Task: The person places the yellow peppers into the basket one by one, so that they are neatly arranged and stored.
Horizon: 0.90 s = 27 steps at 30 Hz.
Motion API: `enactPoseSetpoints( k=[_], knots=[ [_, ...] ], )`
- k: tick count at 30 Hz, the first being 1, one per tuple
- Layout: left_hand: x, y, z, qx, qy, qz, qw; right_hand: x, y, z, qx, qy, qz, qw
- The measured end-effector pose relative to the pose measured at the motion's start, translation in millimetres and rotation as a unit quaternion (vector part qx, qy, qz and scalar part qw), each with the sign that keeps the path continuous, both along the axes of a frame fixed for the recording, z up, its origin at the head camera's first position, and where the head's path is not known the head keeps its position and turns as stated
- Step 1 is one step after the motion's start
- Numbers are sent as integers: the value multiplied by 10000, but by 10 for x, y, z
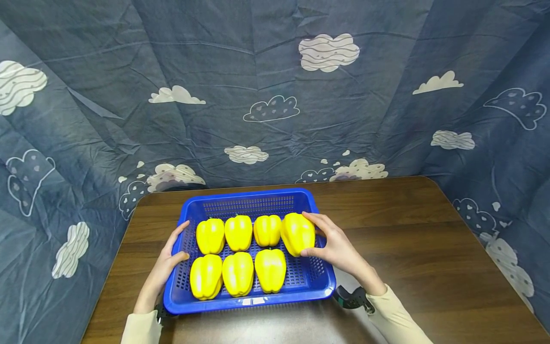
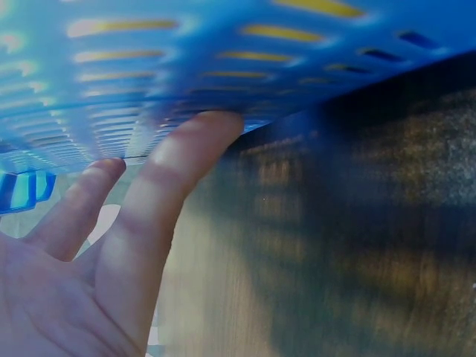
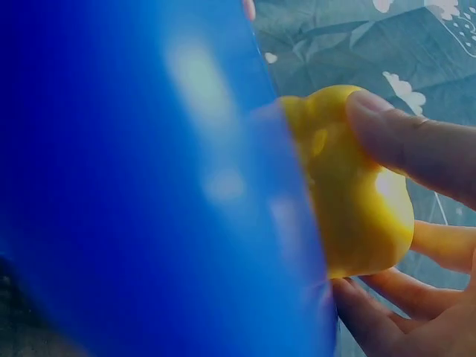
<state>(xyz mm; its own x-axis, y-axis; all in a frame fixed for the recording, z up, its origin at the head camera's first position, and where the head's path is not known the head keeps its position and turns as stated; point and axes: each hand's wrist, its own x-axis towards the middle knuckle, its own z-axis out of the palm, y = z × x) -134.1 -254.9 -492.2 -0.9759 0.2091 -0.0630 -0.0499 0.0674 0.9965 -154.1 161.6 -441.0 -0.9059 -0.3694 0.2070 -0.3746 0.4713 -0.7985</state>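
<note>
A blue plastic basket (image 1: 247, 306) with slotted walls holds several yellow bell peppers (image 1: 238, 231), three in the near row and three in the far row. At the far row's right end, my right hand (image 1: 339, 246) grips another yellow bell pepper (image 1: 297, 234) between thumb and fingers; whether it touches the basket floor is hidden. The right wrist view shows this bell pepper (image 3: 357, 201) partly behind the basket wall (image 3: 163, 186). On the basket's left side, my left hand (image 1: 165, 267) rests with fingers and thumb extended against the slotted wall (image 2: 126, 89).
The basket stands on a brown wooden table (image 1: 429, 263), with table surface stretching to its right. Behind and around hangs a dark blue cloth (image 1: 275, 138) with cloud prints. A dark wrist strap (image 1: 354, 298) sits below the right hand.
</note>
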Motion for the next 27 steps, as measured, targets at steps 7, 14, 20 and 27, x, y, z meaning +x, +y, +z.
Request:
enactPoseSetpoints(
  k=[7, 14, 20, 27],
  knots=[
    [7, 4, 13, -250, -17, 55, 9997, 19, -25, -2, 605, 194, -6, 9980],
    [0, 11, 34, -85, -72, 48, 9999, 46, -81, -21, 1233, 342, 68, 9918],
    [3, 3, 19, -194, -53, 67, 9998, 68, -120, -49, 1586, 442, 58, 9863],
    [11, 3, 7, -182, -4, 49, 9998, 87, -135, -68, 1873, 716, 251, 9794]
  ],
)
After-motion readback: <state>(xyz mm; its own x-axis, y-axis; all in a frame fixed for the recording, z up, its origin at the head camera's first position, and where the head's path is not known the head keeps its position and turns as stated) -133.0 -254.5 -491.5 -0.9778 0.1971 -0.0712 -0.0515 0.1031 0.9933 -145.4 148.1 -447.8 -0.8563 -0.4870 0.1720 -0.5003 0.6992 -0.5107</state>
